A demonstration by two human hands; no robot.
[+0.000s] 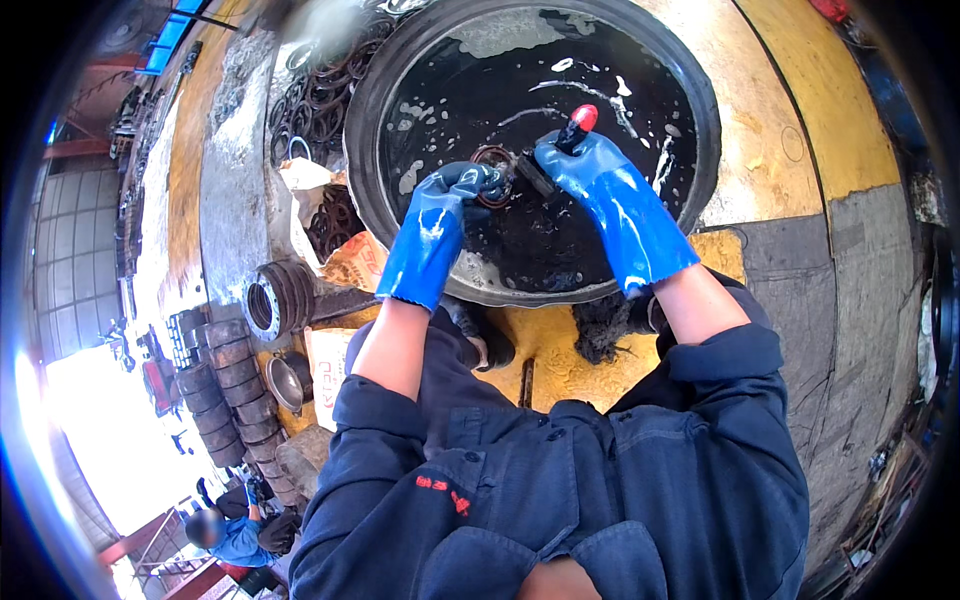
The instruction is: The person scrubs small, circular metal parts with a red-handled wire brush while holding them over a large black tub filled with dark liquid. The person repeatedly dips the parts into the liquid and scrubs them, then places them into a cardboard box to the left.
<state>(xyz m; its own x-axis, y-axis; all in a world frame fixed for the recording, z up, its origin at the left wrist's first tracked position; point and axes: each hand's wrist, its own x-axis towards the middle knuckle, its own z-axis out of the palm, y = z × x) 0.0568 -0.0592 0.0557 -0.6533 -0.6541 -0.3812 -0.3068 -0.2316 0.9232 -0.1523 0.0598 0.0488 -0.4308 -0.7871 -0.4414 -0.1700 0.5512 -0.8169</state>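
Fingers of the left hand (448,190), in a blue glove, are closed on a reddish-brown ring (491,158) near the centre of the frame. Fingers of the right hand (590,165), likewise gloved, are clamped around a red-ended tool (583,118); its red end points toward the top of the frame. A dark bar-shaped part, just beside the ring, appears to belong to this tool; its exact type cannot be determined. Both hands are positioned over a round black basin (707,130), upper centre, containing dark liquid (440,75) with pale foam patches. At centre left, beside the basin, an open white-and-orange sack (305,225) contains dark rings. Further dark rings are heaped at upper left. Noted below the sack: a stack of rings (290,298) and a metal bowl (288,382). A second person (240,540) in blue is visible at lower left.
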